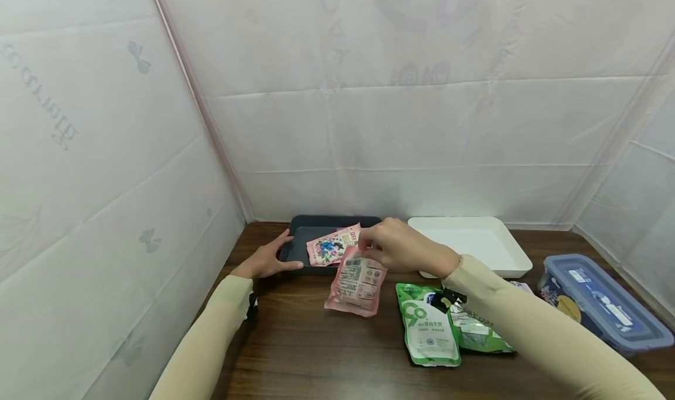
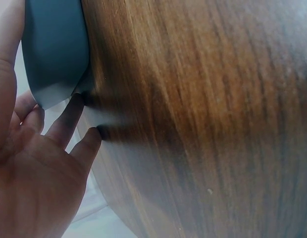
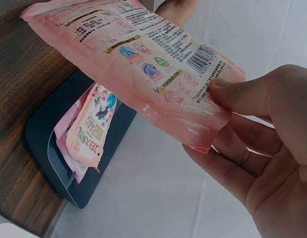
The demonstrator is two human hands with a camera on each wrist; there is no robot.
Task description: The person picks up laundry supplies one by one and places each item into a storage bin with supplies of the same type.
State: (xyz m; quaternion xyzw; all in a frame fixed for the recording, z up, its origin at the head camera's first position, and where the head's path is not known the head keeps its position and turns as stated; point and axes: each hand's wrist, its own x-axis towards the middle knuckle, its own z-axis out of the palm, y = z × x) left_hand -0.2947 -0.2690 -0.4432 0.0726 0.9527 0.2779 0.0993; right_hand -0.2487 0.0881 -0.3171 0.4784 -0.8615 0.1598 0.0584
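Observation:
My right hand (image 1: 398, 245) pinches the top end of a pink printed pouch (image 1: 358, 284), which hangs in front of the dark grey tray (image 1: 299, 253). In the right wrist view the thumb lies on the printed side of that pouch (image 3: 148, 69), near a barcode, with fingers behind it. Inside the tray lies another pink pouch (image 1: 332, 246) with a floral print, over a second pink packet (image 3: 64, 124). At the tray's left end my left hand (image 1: 269, 260) rests with spread fingers. Its fingertips touch the tray's corner (image 2: 59, 54) and the wooden table.
Right of the grey tray stands a white tray (image 1: 474, 242). Nearer lie a green and white pouch (image 1: 429, 330) and a further green pouch (image 1: 480, 332), partly under my right forearm. A blue-lidded container (image 1: 606, 300) sits at the right. White sheeting (image 1: 395, 130) encloses the table.

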